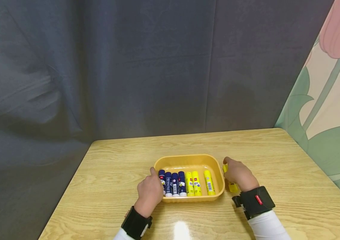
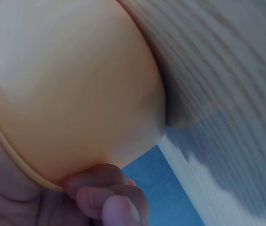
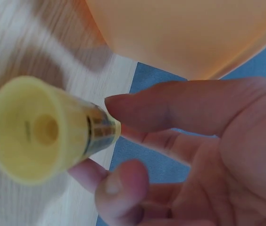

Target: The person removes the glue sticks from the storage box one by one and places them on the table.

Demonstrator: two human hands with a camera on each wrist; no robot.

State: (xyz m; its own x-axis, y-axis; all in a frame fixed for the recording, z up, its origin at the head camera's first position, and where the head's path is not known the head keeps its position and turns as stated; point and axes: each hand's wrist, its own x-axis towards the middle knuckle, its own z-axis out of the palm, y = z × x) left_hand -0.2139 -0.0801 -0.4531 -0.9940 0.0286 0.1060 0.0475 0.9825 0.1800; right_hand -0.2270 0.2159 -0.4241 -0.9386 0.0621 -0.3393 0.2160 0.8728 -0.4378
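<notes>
A shallow yellow-orange plastic tray (image 1: pixel 187 199) sits on the table with glue sticks lying side by side in it. Several are dark blue (image 1: pixel 175 184) with white ends, at the left. Three yellow glue sticks (image 1: pixel 209 182) lie further right, one of them apart. My left hand (image 1: pixel 150 189) grips the tray's left end, its fingers (image 2: pixel 95 176) curled at the rim. To the right of the tray, my right hand (image 1: pixel 241 174) holds another yellow glue stick (image 3: pixel 38 132) between thumb and fingers; part of it is hidden behind the hand.
The wood-grain table (image 1: pixel 119 160) extends around the tray. A dark grey curtain (image 1: pixel 158 66) hangs behind and at the left of it. On the right is a panel with painted flowers (image 1: pixel 331 100).
</notes>
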